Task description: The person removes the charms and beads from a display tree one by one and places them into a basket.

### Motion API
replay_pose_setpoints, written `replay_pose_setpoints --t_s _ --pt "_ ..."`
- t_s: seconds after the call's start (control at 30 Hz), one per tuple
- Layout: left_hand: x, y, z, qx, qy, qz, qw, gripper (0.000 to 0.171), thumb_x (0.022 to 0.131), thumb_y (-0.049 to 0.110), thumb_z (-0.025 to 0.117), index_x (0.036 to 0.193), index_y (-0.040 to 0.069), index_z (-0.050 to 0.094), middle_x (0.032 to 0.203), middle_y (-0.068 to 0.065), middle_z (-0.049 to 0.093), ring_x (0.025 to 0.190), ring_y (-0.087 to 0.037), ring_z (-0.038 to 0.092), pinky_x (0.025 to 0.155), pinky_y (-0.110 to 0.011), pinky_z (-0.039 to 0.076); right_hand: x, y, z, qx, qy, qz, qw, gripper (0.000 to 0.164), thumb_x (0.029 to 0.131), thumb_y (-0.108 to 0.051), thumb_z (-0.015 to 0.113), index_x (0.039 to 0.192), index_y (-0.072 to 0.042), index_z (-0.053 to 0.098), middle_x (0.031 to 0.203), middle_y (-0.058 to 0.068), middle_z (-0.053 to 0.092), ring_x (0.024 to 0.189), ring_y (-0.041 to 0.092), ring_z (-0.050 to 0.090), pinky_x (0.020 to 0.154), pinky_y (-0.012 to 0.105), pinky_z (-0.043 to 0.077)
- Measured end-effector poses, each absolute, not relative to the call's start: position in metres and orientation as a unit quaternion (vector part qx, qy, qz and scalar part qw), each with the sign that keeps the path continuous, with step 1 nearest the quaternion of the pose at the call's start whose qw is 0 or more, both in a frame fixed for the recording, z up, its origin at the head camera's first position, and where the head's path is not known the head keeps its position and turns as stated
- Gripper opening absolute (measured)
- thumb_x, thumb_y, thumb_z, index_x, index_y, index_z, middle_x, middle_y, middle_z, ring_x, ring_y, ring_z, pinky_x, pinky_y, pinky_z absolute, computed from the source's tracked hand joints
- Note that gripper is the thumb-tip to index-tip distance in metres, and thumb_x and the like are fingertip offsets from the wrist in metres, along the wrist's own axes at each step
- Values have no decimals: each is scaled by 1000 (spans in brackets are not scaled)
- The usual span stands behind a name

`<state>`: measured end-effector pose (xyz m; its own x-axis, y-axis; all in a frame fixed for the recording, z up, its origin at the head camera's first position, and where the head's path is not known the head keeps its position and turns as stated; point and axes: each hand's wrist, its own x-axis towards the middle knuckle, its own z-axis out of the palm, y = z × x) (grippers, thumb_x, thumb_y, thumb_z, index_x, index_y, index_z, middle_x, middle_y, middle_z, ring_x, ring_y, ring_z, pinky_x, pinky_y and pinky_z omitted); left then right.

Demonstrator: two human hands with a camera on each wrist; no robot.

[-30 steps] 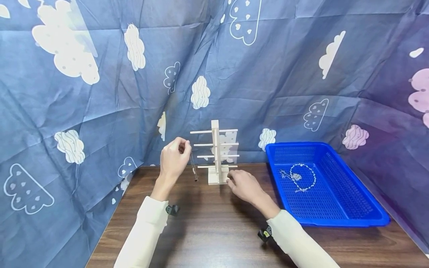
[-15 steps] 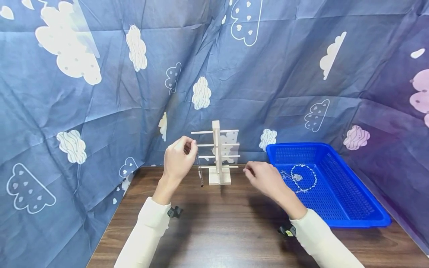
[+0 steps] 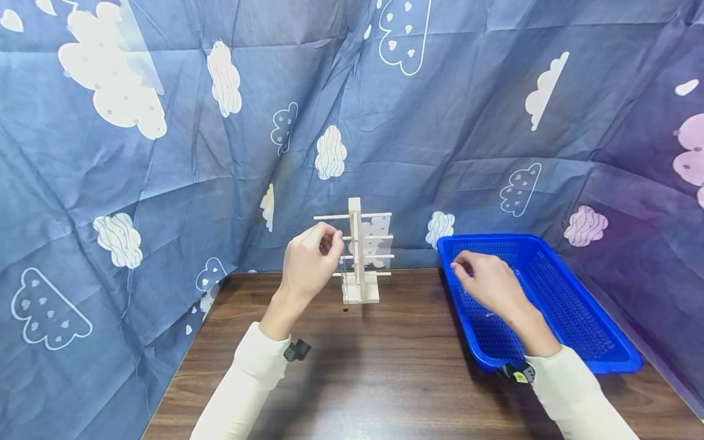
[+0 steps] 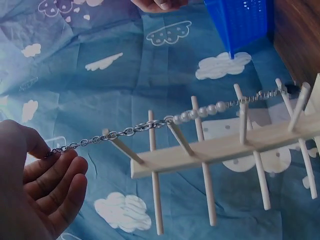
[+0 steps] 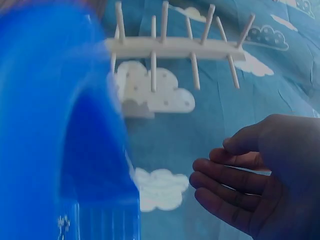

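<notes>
My left hand (image 3: 312,260) pinches one end of a silver chain necklace (image 4: 90,141) between thumb and forefinger. The necklace hangs straight down, with white pearls (image 4: 202,111) midway and a small dark piece at its lower end. It hangs in front of the left pegs of a pale wooden peg rack (image 3: 359,263); whether it touches a peg I cannot tell. My right hand (image 3: 492,281) is over the near left part of a blue plastic basket (image 3: 572,299), fingers loosely bent and holding nothing. In the right wrist view, a bit of silver jewelry (image 5: 63,225) shows inside the basket.
The rack stands upright near the back of the brown wooden table (image 3: 352,379), several pegs sticking out from its post. Blue cloth (image 3: 467,122) with cloud prints hangs close behind the rack and basket.
The left hand has moved right with the dangling necklace, toward the rack's front. From beside the rack's base, the right hand has moved right to above the basket, now covering the jewelry there.
</notes>
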<state>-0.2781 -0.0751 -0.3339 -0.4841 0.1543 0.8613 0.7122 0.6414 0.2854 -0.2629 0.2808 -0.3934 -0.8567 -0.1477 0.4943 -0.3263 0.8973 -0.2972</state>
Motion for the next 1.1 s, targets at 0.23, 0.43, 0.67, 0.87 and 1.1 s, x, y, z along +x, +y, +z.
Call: replay_pose_setpoints --t_s 0.23,0.43,0.67,0.87,1.1 --pt "-275 -59 -329 -290 -793 -333 420 13 97 8 66 84 9 70 72 -2 71 61 -17 66 57 -29 57 -252 309 -393 118 -955 181 205 13 102 -18 68 103 -10 79 91 6 78 74 19 65 64 41 53" --pt "-275 -45 -326 -305 -791 -332 415 11 96 8 66 86 9 71 72 -1 71 62 -14 65 58 -27 57 -247 335 -400 123 -959 161 198 11 101 -18 71 104 -9 78 95 8 79 80 26 71 69 49 57" --pt "-277 -28 -326 -325 -787 -322 413 10 95 9 66 87 9 72 73 0 72 64 -13 66 57 -27 56 -240 367 -404 135 -961 140 194 23 102 -21 72 114 -2 76 114 23 77 108 46 71 91 67 55" --pt "-279 -14 -328 -341 -789 -320 399 11 95 9 67 84 11 71 72 2 72 63 -12 66 59 -25 54 -234 394 -413 126 -967 130 181 40 104 -28 71 128 3 70 128 32 70 121 54 63 99 72 49" --pt "-281 2 -329 -344 -803 -306 379 12 96 13 67 87 12 74 73 3 71 66 -10 64 61 -23 53 -225 426 -427 138 -962 133 196 55 103 -29 72 141 8 59 143 39 57 131 59 53 119 71 35"
